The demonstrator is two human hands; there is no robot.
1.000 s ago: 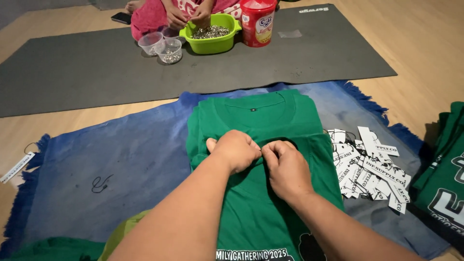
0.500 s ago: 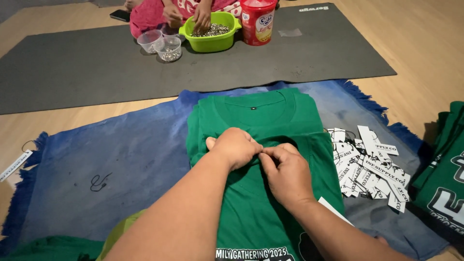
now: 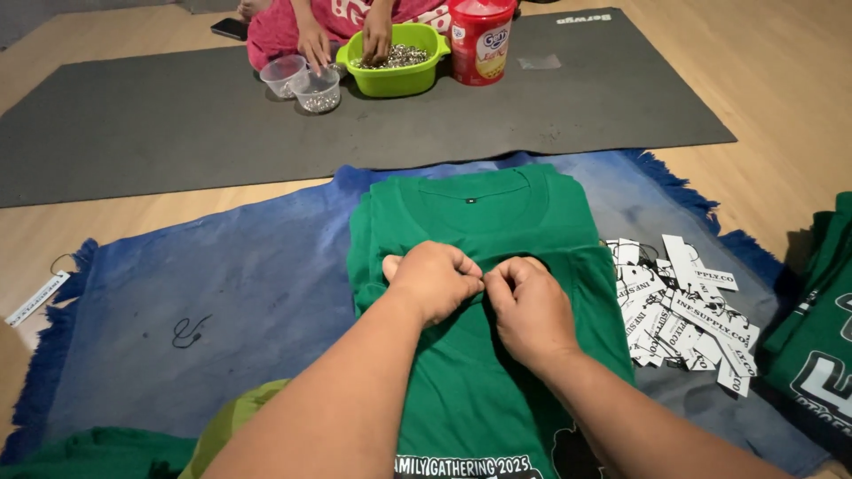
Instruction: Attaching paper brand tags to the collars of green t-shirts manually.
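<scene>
We have both hands on the green T-shirt (image 3: 479, 222), which lies flat, neck away from us, on the blue fringed cloth (image 3: 222, 275) spread over the wooden floor (image 3: 790, 80). Our left hand (image 3: 432, 279) and right hand (image 3: 531, 306) meet knuckle to knuckle at the middle of the shirt, fingers curled in tight and pinching a small fold of the fabric; whether anything smaller sits between the fingers, we cannot tell. We judge the risk to be in that pinch: pulling unevenly could drag the shirt askew or bunch it, and a slip of the fingers would let the fold spring flat. Just right of the shirt lies a heap of white paper tags (image 3: 683, 310), close enough that a sweeping forearm could scatter them. Further right of the shirt sits a stack of dark green garments (image 3: 821, 355). Beyond the shirt a grey mat (image 3: 177, 124) carries a lime-green bowl (image 3: 397, 75) of small metal pieces, two clear cups (image 3: 302, 80) and a red canister (image 3: 479, 40), where another person's hands (image 3: 315, 44) work.
</scene>
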